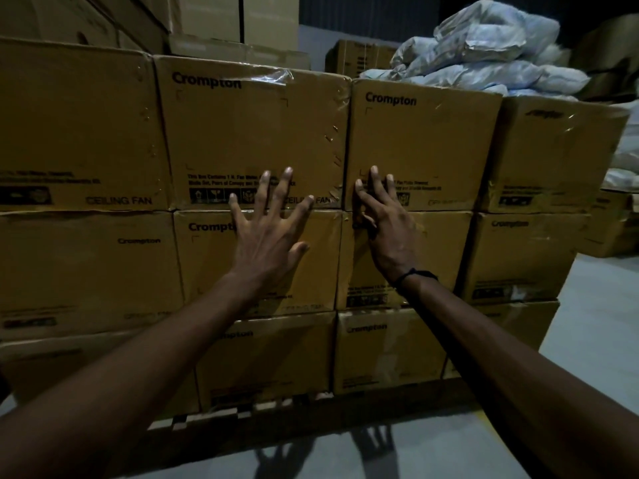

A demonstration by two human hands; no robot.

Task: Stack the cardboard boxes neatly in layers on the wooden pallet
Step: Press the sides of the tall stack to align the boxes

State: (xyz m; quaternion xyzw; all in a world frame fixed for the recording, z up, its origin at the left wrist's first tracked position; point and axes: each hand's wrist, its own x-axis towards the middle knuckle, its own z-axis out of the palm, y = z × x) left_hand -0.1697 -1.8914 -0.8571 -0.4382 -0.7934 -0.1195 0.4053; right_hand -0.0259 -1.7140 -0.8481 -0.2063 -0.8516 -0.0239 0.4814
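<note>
Both forearms reach in from 6 o'clock. Left hand [268, 233] has its fingers [284, 186] spread wide, flat across the seam between the top and middle Crompton ceiling fan boxes [256, 133]. Right hand [389, 226] keeps its fingers straight and close together, pressing the neighbouring box [423, 140] at 3 o'clock, black band [415, 274] on the wrist. Boxes sit three layers high on the wooden pallet [214, 414] at 6. Plastic sacks [484, 53] are piled at 1 o'clock.

A wooden pallet [214, 414] sat on the grey floor [594, 305]; the bottom layer of cardboard boxes [387, 354] rested directly on it, side by side and touching.
</note>
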